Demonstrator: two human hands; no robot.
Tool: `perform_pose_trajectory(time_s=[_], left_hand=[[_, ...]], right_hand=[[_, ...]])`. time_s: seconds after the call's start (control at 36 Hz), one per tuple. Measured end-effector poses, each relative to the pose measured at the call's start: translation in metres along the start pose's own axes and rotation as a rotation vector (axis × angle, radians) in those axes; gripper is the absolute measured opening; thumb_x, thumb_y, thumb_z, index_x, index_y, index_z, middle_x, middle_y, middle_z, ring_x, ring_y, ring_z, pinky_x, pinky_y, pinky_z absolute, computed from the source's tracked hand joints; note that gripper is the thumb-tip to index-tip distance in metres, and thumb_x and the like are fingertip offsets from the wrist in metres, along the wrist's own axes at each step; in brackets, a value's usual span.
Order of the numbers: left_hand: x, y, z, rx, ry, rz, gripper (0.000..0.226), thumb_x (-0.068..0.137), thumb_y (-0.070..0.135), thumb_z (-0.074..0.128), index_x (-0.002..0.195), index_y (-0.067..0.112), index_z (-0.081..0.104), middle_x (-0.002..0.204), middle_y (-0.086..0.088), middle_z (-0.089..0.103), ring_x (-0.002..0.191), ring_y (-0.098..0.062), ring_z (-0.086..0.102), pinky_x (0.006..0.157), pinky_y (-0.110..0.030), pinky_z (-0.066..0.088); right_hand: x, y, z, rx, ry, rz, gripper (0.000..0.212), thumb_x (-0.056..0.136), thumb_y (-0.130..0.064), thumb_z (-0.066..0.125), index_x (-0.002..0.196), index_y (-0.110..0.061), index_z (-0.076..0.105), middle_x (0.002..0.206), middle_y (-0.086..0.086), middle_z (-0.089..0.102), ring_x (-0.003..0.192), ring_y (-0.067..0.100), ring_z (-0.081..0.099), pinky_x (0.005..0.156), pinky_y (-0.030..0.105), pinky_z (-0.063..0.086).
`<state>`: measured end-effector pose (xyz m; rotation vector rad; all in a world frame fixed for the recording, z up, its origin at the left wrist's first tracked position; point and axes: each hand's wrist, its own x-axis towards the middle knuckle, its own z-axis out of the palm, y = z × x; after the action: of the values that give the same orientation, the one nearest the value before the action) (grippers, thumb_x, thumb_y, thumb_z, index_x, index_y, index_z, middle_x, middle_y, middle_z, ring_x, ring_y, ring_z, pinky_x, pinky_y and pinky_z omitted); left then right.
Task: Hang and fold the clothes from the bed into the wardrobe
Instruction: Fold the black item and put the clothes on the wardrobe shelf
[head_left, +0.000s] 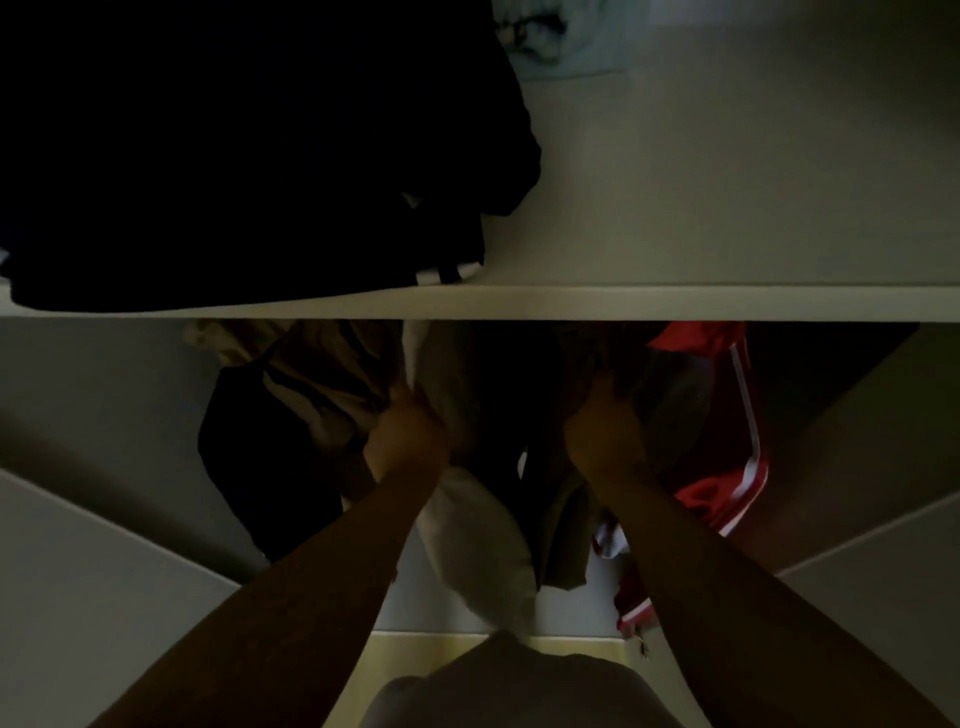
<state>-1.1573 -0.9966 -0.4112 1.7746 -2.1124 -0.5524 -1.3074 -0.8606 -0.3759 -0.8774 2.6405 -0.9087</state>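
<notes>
Wardrobe interior, seen from the head. Below the shelf (675, 302), hanging garments crowd the middle. The left grip (410, 436) is closed on the edge of a white garment (478, 535), just right of a beige garment (311, 384). The right grip (605, 431) is pressed into a grey garment (670, 395), its fingers hidden, so its state cannot be told. A red striped garment (727, 483) hangs at the right. Dark folded clothes (260, 182) lie on the shelf at the left.

Very dim, soft wide-angle view. Faint light catches the white wardrobe shelf (675, 302) along its front edge; the black folded clothes pile (234, 156) sinks into featureless shadow. Details blur throughout.
</notes>
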Motion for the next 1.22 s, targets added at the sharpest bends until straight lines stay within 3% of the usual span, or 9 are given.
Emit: perform_pose_trajectory(time_s=[0.08, 0.17, 0.28, 0.56, 0.67, 0.83, 0.94, 1.08, 1.22], left_hand=[[0.004, -0.011, 0.000, -0.022, 0.091, -0.026, 0.043, 0.103, 0.046, 0.026, 0.126, 0.016, 0.045, 0.107, -0.019, 0.067, 0.093, -0.041, 0.066, 0.076, -0.045, 0.051], [0.003, -0.014, -0.002, -0.039, 0.118, -0.029, 0.047, 0.104, 0.049, 0.024, 0.126, 0.015, 0.048, 0.106, -0.020, 0.067, 0.093, -0.043, 0.066, 0.074, -0.042, 0.046], [0.000, -0.005, -0.002, -0.026, 0.077, -0.032, 0.047, 0.104, 0.050, 0.023, 0.131, 0.017, 0.044, 0.110, -0.020, 0.065, 0.095, -0.043, 0.065, 0.077, -0.045, 0.048], [0.010, -0.007, -0.010, 0.003, -0.089, -0.035, 0.049, 0.105, 0.052, 0.020, 0.129, 0.015, 0.043, 0.116, -0.018, 0.065, 0.102, -0.039, 0.064, 0.074, -0.040, 0.042], [0.011, -0.017, -0.022, 0.012, -0.189, 0.019, 0.055, 0.102, 0.059, 0.025, 0.132, 0.017, 0.042, 0.120, -0.017, 0.063, 0.106, -0.038, 0.063, 0.089, -0.046, 0.052], [-0.012, -0.048, -0.051, -0.022, -0.176, 0.183, 0.061, 0.100, 0.056, 0.038, 0.146, 0.015, 0.032, 0.127, -0.016, 0.061, 0.109, -0.035, 0.062, 0.088, -0.043, 0.054], [-0.036, -0.068, -0.084, -0.022, -0.096, 0.325, 0.062, 0.100, 0.040, 0.051, 0.151, 0.013, 0.031, 0.140, -0.014, 0.051, 0.123, -0.034, 0.053, 0.094, -0.044, 0.050], [-0.070, -0.093, -0.119, -0.114, -0.106, 0.385, 0.057, 0.098, 0.036, 0.056, 0.148, 0.018, 0.035, 0.141, -0.009, 0.051, 0.127, -0.031, 0.051, 0.097, -0.043, 0.046], [-0.115, -0.125, -0.146, -0.216, -0.149, 0.530, 0.048, 0.099, 0.029, 0.054, 0.145, 0.021, 0.043, 0.138, -0.004, 0.055, 0.125, -0.026, 0.054, 0.097, -0.031, 0.040]], right_hand=[[0.006, 0.003, 0.000, -0.047, -0.012, 0.017, 0.049, 0.099, -0.012, 0.043, 0.147, -0.007, 0.031, 0.126, 0.023, 0.057, 0.109, 0.039, 0.058, 0.080, 0.035, 0.042], [0.008, 0.006, 0.000, -0.149, -0.068, -0.005, 0.055, 0.102, -0.009, 0.042, 0.153, -0.001, 0.022, 0.137, 0.025, 0.052, 0.120, 0.038, 0.055, 0.093, 0.038, 0.043], [0.010, 0.006, -0.003, -0.077, -0.010, 0.033, 0.046, 0.099, -0.015, 0.043, 0.144, -0.008, 0.035, 0.120, 0.020, 0.060, 0.103, 0.038, 0.060, 0.077, 0.036, 0.043], [0.009, 0.006, -0.006, -0.313, -0.119, 0.002, 0.058, 0.103, -0.024, 0.045, 0.154, -0.008, 0.024, 0.140, 0.016, 0.052, 0.117, 0.033, 0.058, 0.094, 0.039, 0.046], [0.002, 0.006, -0.011, -0.244, -0.071, 0.027, 0.057, 0.102, -0.031, 0.047, 0.152, -0.010, 0.027, 0.136, 0.016, 0.053, 0.115, 0.033, 0.059, 0.094, 0.041, 0.048], [-0.036, -0.005, -0.016, -0.150, 0.039, 0.070, 0.063, 0.100, -0.047, 0.045, 0.150, -0.011, 0.026, 0.137, 0.020, 0.043, 0.109, 0.041, 0.057, 0.084, 0.048, 0.053], [-0.070, -0.017, -0.017, -0.153, 0.034, 0.059, 0.048, 0.101, -0.044, 0.043, 0.138, -0.013, 0.039, 0.130, 0.016, 0.046, 0.107, 0.034, 0.055, 0.077, 0.040, 0.045], [-0.133, -0.039, -0.022, -0.185, 0.051, 0.007, 0.043, 0.103, -0.042, 0.037, 0.130, -0.011, 0.050, 0.124, 0.015, 0.051, 0.109, 0.032, 0.053, 0.090, 0.045, 0.050], [-0.210, -0.065, -0.028, 0.021, 0.127, -0.076, 0.037, 0.105, -0.039, 0.037, 0.111, -0.011, 0.060, 0.107, 0.009, 0.059, 0.092, 0.023, 0.059, 0.083, 0.039, 0.051]])
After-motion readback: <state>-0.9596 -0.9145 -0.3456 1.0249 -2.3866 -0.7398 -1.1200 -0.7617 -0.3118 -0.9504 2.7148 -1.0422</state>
